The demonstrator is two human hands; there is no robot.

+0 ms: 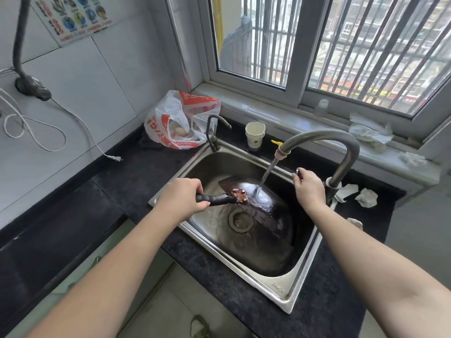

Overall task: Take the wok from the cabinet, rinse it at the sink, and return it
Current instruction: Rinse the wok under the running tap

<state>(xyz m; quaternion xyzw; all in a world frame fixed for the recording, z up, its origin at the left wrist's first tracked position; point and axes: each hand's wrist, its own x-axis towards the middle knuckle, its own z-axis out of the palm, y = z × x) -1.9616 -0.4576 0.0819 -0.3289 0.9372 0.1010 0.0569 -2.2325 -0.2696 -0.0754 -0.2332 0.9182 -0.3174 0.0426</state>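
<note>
I hold the wok (263, 203) tilted inside the sink (280, 286) under running water, my left hand (181, 197) with fingers clamped on its handle. My right hand (308, 187) pinches the tap lever. The plastic bag (170, 120) holds something egg-like; I cannot tell the paper cup's (255, 134) contents.

Dark speckled stone tabletop (244, 311) runs along the tiled wall and turns under the window. Steel sink (302, 286) set into it. On the tabletop at the back corner: white-and-red plastic bag (170, 123), slumped, a pale egg-like thing showing through. Paper cup (255, 134) upright behind the sink rim. Crumpled tissues (366, 196) right of the tap base, another scrap nearer the front. White cable plug (114, 157) lying at left.
</note>
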